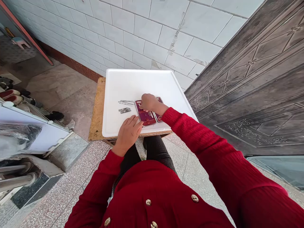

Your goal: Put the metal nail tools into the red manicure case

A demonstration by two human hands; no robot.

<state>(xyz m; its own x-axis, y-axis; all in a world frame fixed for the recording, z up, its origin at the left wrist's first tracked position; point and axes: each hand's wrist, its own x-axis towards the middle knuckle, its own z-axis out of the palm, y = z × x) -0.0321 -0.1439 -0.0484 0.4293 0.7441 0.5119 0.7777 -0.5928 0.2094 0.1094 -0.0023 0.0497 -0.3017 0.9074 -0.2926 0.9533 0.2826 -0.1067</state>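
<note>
An open manicure case (147, 122) with a dark red lining lies on a white tray (128, 82). Small metal tools sit in its slots, and scissor handles show in its right half. My right hand (149, 102) is over the upper part of the case, its fingers curled down onto the left half; what they hold, if anything, is hidden. My left hand (128, 130) rests by the case's lower left corner, fingers stretched out and holding nothing. Left of the case lie several thin metal tools (126, 103) and a small group of nail clippers (124, 110).
The tray sits on a wooden table (97, 110) against a white tiled wall (123, 28). A dark patterned metal door (251, 82) stands close on the right. On the left is a shoe rack (35, 126) with shoes (10, 95) on top.
</note>
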